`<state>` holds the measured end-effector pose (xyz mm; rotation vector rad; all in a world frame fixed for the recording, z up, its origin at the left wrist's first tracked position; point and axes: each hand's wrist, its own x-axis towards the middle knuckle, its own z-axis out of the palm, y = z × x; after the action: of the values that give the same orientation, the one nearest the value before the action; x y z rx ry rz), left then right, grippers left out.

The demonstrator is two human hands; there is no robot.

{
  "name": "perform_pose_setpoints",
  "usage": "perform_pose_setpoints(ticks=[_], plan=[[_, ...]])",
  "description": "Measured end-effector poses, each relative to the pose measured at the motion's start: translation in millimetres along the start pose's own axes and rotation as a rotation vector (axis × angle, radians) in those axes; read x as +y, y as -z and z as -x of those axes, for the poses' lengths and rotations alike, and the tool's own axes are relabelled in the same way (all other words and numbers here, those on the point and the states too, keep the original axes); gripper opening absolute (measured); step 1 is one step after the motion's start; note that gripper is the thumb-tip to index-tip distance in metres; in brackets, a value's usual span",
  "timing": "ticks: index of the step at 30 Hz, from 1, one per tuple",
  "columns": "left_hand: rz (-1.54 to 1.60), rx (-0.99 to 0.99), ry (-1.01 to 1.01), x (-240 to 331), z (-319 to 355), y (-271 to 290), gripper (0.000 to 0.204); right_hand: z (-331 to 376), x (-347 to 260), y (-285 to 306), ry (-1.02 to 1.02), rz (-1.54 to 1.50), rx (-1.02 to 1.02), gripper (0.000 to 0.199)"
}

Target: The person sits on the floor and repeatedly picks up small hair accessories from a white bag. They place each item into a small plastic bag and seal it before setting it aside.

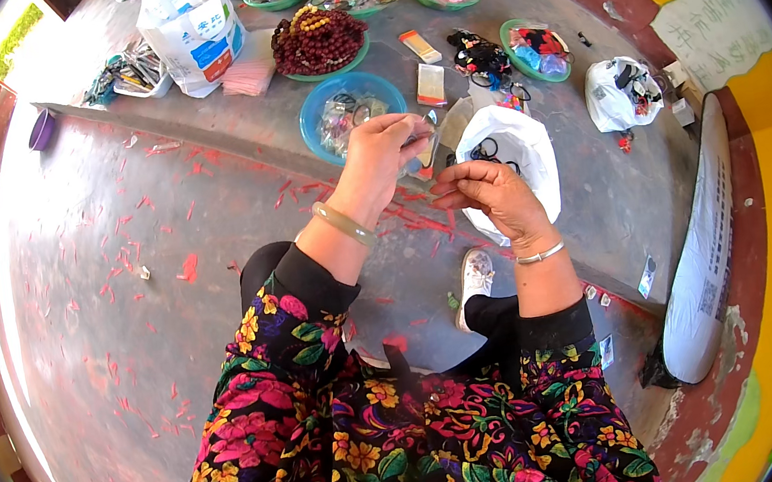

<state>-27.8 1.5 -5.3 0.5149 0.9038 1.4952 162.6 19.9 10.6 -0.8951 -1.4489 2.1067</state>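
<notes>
- While the left hand (pixel 382 150) is raised with its fingers pinched on a small clear plastic packet (pixel 420 145), the right hand (pixel 486 195) sits just below and to the right of it, thumb and forefinger closed together near the packet's lower edge; whether they grip anything is too small to tell.
- Just behind the right hand lies an open white plastic bag (pixel 530 161) with dark rings inside.
- Just beyond the left hand sits a blue bowl (pixel 321 104) of small packed items, on a raised concrete ledge (pixel 227 126).
- Farther past that hand, a green dish heaped with dark red bead strings (pixel 318 42).
- Well beyond and to the right of the right hand, a green dish of coloured hair ties (pixel 536 47) and another white bag (pixel 621 95).
- Below both hands, a white shoe (pixel 475 278) on the grey floor (pixel 105 304).
</notes>
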Motion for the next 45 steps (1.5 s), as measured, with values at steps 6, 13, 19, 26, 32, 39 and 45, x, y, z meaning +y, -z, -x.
perform_pose_setpoints(ticks=[6, 13, 19, 26, 32, 39, 45], plan=[[-0.008, -0.004, 0.009, -2.2, -0.4, -2.8, 0.017, 10.1, -12.2, -2.6, 0.074, 0.043, -0.018, 0.031], [0.007, -0.005, -0.001, 1.2, 1.6, -2.4, 0.016, 14.6, -11.4, -1.7, 0.17, 0.211, -0.167, 0.034], [0.017, 0.018, -0.01, 2.7, -2.1, -0.6, 0.016, -6.0, 19.6, 5.0, -0.236, 1.561, 0.127, 0.031], [0.021, 0.013, 0.019, 0.7, 1.0, -2.7, 0.016, 4.2, -5.5, 11.2, 0.039, -0.031, 0.053, 0.038], [0.025, -0.009, -0.001, -0.8, 0.2, -2.7, 0.017, 2.7, 2.8, 8.1, 0.155, -0.15, 0.062, 0.041], [0.019, 0.006, 0.008, -1.0, 0.3, -3.0, 0.017, 3.5, -5.6, -1.0, 0.166, -0.344, 0.201, 0.036], [0.017, 0.005, 0.016, 0.6, 1.4, -4.3, 0.017, 4.7, -7.3, 5.6, 0.156, -0.331, 0.131, 0.032]])
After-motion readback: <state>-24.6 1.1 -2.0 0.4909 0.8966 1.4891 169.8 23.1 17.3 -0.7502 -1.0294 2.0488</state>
